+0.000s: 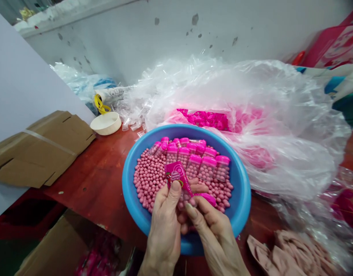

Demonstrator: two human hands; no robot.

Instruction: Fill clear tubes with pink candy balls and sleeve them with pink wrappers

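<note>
My left hand is closed, its thumb pressing on a bright pink printed packet. Below the packet, a see-through part with pink balls shows between both hands. My right hand is pinched closed beside it, thumb and forefinger meeting near a ball; what they grip is partly hidden. A pink cap shows just behind the right forefinger. Both hands are over the front of a blue basin. In it lie many loose pink balls and several clear small jars with pink lids, filled with balls.
Behind the basin, a large clear plastic bag holds pink packets. At left are a white round lid, yellow-handled scissors, clear empty jars and flattened cardboard. A beige cloth lies at front right.
</note>
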